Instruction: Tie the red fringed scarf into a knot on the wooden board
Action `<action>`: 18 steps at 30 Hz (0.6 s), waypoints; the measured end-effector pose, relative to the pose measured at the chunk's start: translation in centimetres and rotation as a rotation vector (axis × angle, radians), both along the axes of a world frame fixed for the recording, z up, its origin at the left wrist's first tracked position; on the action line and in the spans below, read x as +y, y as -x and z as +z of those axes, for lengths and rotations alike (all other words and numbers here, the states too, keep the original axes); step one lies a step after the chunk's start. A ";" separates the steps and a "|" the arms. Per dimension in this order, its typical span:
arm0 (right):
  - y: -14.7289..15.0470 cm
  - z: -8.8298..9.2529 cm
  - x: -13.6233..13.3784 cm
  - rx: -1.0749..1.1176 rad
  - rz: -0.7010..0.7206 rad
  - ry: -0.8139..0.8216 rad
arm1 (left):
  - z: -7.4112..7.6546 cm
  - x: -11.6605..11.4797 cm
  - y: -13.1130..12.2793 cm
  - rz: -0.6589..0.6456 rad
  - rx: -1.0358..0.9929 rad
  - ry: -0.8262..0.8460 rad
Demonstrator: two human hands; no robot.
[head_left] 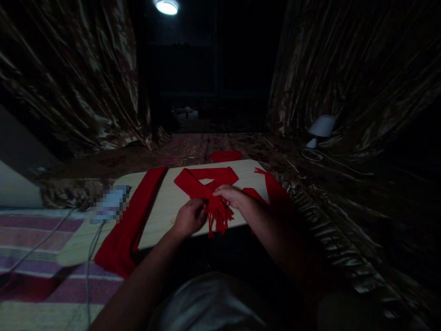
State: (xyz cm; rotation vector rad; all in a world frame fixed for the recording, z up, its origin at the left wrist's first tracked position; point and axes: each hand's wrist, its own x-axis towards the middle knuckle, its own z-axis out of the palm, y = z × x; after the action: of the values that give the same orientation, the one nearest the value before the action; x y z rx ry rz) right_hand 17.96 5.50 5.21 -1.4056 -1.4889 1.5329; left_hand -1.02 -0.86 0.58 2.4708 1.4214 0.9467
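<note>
A red fringed scarf [196,181] lies looped on the pale wooden table [165,207], its tasselled end hanging toward the table's near edge. My left hand [191,216] is closed on the left side of that end, beside the tassels. From the right, my right hand [229,195] pinches the fabric just above the fringe. Another long red cloth [138,220] lies folded across the table's left part and hangs over the near edge. More red fabric [275,191], with a small fringe, lies at the right, partly behind my right forearm.
A blurred flat device [110,203] with a cable sits at the table's left. Beyond the far edge lies a red piece [226,156]. A white lamp [322,126] stands at the back right, near patterned curtains [310,69]. Striped cloth [34,239] covers the left side.
</note>
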 end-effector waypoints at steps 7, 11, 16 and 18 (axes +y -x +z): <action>-0.3 0.3 -0.7 -0.250 -0.052 -0.149 | 0.0 -0.1 -0.1 -0.055 -0.056 -0.053; -0.9 -0.4 -0.7 -0.270 -0.042 -0.130 | 0.1 -0.2 -0.2 -0.058 -0.096 -0.069; -2.0 -1.8 -0.6 -0.379 0.081 -0.168 | 0.3 -0.3 -0.3 -0.056 -0.116 -0.059; -2.3 -2.2 -0.8 -0.443 0.142 -0.202 | 0.4 -0.4 -0.4 -0.038 -0.115 -0.040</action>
State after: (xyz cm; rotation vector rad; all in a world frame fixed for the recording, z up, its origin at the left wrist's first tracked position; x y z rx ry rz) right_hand 20.30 4.74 3.03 -1.6126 -1.9823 1.1508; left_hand -0.66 -1.26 1.00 2.4182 1.3279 1.1000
